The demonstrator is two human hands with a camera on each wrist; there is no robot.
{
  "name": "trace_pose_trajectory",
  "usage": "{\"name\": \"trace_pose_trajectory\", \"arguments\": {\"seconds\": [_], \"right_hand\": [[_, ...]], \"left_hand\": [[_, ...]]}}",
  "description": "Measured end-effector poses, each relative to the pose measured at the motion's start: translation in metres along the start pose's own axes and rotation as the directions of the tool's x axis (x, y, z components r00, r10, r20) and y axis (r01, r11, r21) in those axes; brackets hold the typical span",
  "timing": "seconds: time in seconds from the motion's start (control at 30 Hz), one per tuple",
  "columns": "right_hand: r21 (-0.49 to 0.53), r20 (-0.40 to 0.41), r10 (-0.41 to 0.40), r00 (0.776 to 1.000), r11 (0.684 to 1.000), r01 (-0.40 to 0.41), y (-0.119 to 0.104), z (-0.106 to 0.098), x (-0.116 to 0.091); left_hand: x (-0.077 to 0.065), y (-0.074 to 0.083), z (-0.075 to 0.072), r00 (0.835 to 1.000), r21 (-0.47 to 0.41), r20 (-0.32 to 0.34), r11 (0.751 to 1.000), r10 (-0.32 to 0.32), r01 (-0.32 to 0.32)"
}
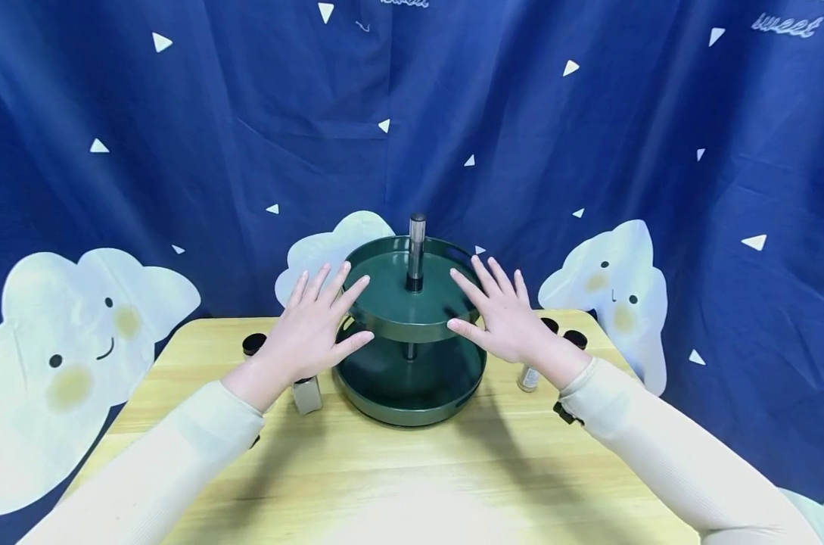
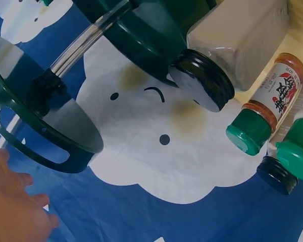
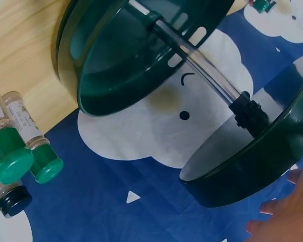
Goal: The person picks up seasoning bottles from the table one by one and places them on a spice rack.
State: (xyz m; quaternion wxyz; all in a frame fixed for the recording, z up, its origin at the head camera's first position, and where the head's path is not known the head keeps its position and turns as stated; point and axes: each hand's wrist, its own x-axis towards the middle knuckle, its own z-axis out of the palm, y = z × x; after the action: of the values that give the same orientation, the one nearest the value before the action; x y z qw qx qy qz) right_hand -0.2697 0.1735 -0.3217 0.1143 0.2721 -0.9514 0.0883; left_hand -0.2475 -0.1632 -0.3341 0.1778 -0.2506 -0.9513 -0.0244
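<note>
A green two-tier stand (image 1: 412, 331) sits upright at the middle of a light wooden table (image 1: 357, 454), toward its far side. Its upper tray is held over the lower tray (image 1: 412, 415) by a central post (image 1: 416, 250), clear with a black cap on top.

The left hand (image 1: 309, 325) is at the left side of the upper tray, palm down, with fingers spread wide and nearly straight; it has hold of nothing. The right hand (image 1: 507, 322) is at the right side, spread the same way and also holding nothing. I cannot tell whether either hand touches the rim.

To the left of the stand, just beside the lower tray, is a square jar (image 1: 307, 395) with a black lid. Near it are a small bottle (image 2: 270, 96) with a green cap and a labelled body, and a black-capped bottle (image 1: 253, 344), partly hidden by the left hand. To the right are two green-capped bottles (image 3: 45, 164) and a black-lidded bottle (image 3: 14, 199), close together.

Pale sleeves (image 1: 180, 454) cover both forearms. Behind the table hangs a blue curtain (image 1: 282, 91) with white triangles and smiling clouds (image 1: 105, 325).
</note>
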Motion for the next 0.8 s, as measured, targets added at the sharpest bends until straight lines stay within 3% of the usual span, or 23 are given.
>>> {"name": "trace_pose_trajectory", "arguments": {"seconds": [0.8], "right_hand": [[-0.002,0.017,-0.036,0.999,0.999,0.036,-0.0027,0.0072,-0.0050]], "left_hand": [[-0.0044,0.0037,0.0095,1.000,-0.049,-0.013,0.999,0.019,-0.020]]}}
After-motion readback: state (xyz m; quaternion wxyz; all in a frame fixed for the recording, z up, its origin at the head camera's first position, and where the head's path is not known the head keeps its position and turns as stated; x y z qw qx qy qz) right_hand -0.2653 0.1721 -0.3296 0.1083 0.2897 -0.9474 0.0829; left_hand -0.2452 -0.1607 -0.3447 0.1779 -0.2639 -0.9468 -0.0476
